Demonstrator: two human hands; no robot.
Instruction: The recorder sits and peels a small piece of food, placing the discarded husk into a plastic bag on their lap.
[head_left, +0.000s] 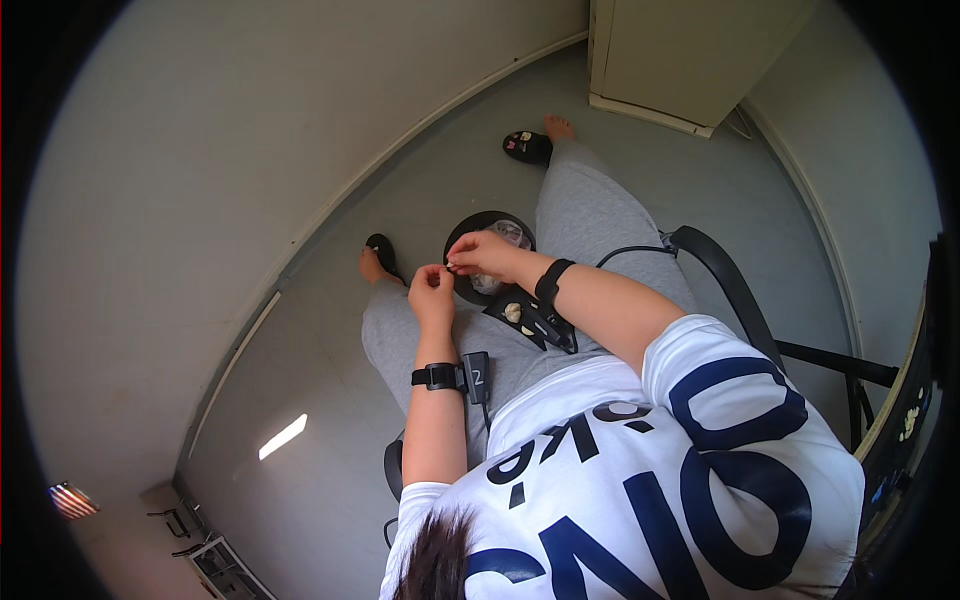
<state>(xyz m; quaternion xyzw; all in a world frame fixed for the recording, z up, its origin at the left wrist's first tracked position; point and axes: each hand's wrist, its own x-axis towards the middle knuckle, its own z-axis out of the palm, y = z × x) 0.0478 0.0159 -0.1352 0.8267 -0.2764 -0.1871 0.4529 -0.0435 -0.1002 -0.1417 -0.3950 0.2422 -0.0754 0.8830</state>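
Note:
My left hand (430, 297) and my right hand (486, 255) meet fingertip to fingertip above the rim of a black bin (454, 288). Pinched between them is a tiny pale piece, apparently a garlic clove (450, 265), mostly covered by the fingers. Crumpled clear plastic (510, 231) lines the bin, which stands between my legs. On my lap lies a black tray or sheet (498, 304) bearing a garlic bulb (513, 313) and a loose clove (527, 330). My right forearm, with a black strap (551, 280), partly hides it. A device (477, 378) is strapped to my left wrist.
A black chair armrest (724, 281) curves along my right side. Beyond it, a table edge (892, 382) carries several pale pieces (910, 424) on a dark surface. A cabinet (667, 60) stands ahead against the wall. Black slippers (528, 147) are at my feet.

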